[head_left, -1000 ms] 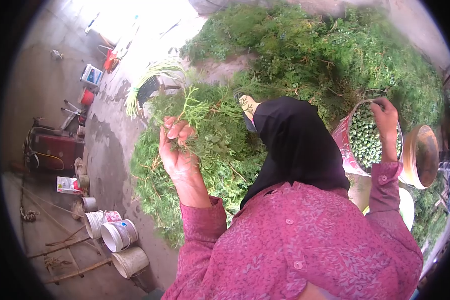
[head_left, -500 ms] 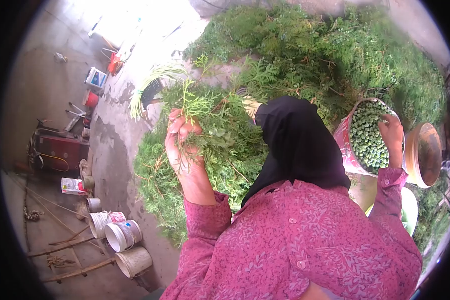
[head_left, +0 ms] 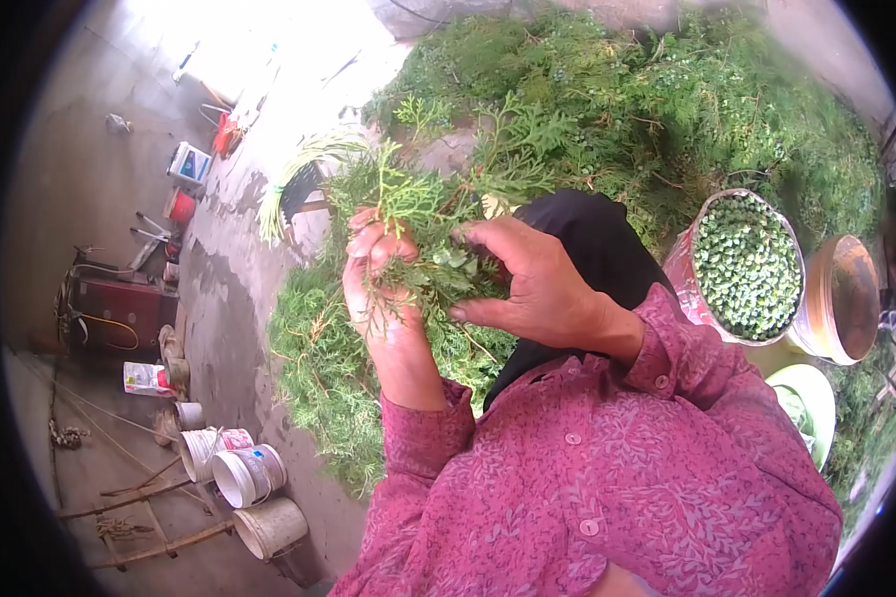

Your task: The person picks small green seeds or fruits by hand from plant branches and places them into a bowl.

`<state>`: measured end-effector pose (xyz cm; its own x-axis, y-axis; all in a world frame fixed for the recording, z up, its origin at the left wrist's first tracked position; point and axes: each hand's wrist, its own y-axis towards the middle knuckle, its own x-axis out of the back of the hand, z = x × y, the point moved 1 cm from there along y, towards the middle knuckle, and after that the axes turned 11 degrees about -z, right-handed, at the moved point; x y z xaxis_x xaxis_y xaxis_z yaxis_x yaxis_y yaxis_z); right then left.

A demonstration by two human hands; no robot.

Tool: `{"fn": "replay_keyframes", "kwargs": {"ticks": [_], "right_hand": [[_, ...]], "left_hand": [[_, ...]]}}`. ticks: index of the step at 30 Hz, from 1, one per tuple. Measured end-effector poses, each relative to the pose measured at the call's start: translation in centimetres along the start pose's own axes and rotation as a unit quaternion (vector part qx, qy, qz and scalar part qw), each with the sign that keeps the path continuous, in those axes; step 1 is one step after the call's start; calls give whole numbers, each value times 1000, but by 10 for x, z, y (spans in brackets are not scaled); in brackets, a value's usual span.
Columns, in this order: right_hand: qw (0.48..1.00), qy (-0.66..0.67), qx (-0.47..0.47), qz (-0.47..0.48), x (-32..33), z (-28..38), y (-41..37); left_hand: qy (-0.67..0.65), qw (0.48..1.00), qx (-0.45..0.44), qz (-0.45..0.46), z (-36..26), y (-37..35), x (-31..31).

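My left hand [head_left: 380, 261] is closed around a leafy evergreen branch [head_left: 438, 264], whose flat green sprays stick out above and to the right of the fist. Just right of it is my right hand [head_left: 543, 284], thumb and fingers apart, with the tips right at the branch's foliage. Some fingertips are hidden among the sprays. Beyond my right arm, a bucket [head_left: 675, 281] is filled nearly to the rim with small green cones [head_left: 747, 264]. More cut greenery [head_left: 319, 383] lies in a heap under and beside my left forearm.
A large pile of evergreen branches [head_left: 617, 109] spreads across the back. Right of the cone bucket stand a tan bucket [head_left: 851, 298] and a pale green basin [head_left: 816, 408]. White buckets [head_left: 249, 473], a wooden ladder [head_left: 159, 552] and a dark red box [head_left: 119, 310] are at left.
My right hand has left the cone bucket and come across to the branch in my left hand. The left hand keeps its hold and has shifted slightly right.
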<state>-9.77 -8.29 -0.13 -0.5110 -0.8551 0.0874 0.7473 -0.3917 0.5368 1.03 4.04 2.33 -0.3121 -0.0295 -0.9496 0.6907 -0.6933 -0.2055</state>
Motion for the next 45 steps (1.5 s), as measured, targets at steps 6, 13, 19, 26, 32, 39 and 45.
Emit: {"fn": "replay_keyframes", "kwargs": {"ticks": [6, 13, 19, 26, 32, 39, 45], "right_hand": [[990, -89, 100, -48, -17, 2, 2], [992, -102, 66, 18, -29, 2, 2], [993, -77, 87, 9, -33, -7, 1], [998, -38, 40, -9, -40, -13, -8], [977, 52, -205, 42, -5, -8, -8], [792, 435, -412, 120, -6, -22, -13], [845, 345, -395, 106, -20, -24, -10]], "left_hand": [[14, 1000, 10, 1, -9, 3, 10], [11, 1000, 16, 14, -15, 4, 14], [15, 1000, -5, -11, -19, 4, 20], [119, 992, -36, -15, -34, 11, 25], [585, 654, -462, -129, -102, 6, 42], [339, 898, -277, 51, -84, 3, 37], [72, 992, -101, 19, -41, 3, 17]]}}
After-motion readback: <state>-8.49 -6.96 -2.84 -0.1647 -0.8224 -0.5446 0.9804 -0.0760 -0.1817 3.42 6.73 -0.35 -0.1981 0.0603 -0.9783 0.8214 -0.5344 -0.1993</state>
